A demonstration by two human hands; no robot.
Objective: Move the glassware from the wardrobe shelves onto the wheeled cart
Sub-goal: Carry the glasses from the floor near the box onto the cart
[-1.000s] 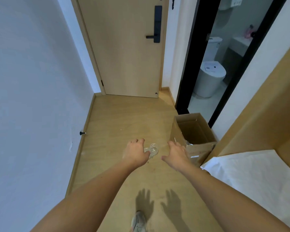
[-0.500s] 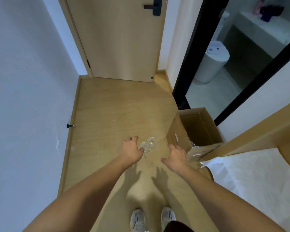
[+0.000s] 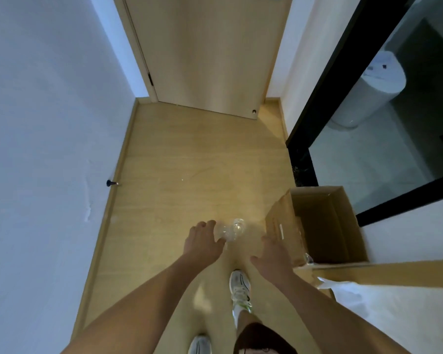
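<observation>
My left hand (image 3: 202, 241) grips a small clear glass (image 3: 233, 229), held out in front of me above the wooden floor; the glass sticks out to the right of my fingers. To its right my right hand (image 3: 273, 259) is held out with relaxed fingers and holds nothing, close to the left side of an open cardboard box. Neither the wardrobe shelves nor the wheeled cart is in view.
An open brown cardboard box (image 3: 317, 223) stands on the floor at the right, a bit of clear glass at its near edge. A closed wooden door (image 3: 205, 54) is ahead, a white wall on the left with a door stopper (image 3: 111, 183). A white sheet (image 3: 394, 315) lies at the lower right.
The view has tilted down and moved forward: the door handle has left the frame and my feet have come into view. Both hands keep their pose, the left still holding the glass.
</observation>
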